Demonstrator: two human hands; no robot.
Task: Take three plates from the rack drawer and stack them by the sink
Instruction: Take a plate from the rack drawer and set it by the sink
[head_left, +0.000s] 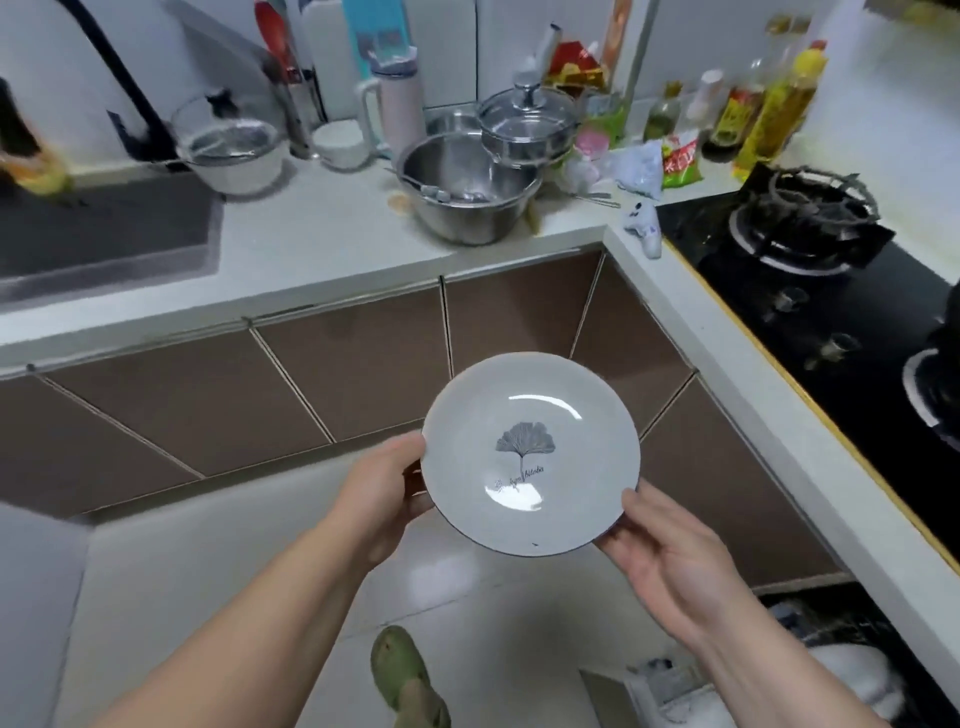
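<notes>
Overhead, white countertop (332, 228) wraps between sink (104, 234) and stove (810, 260).

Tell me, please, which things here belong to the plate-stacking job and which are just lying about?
Job: plate, held by left hand and right hand; sink; bare countertop beside it.

Lying about: steel bowl, lidded pot, bottles, gas stove.

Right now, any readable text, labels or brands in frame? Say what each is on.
Plate: cursive line under the leaf print, too blurred to read.
Red and green packet: printing, unreadable.
Bottles by the stove: labels, too small and blurred.
Blue box at the wall: unreadable.
Nothing can be quoted.
</notes>
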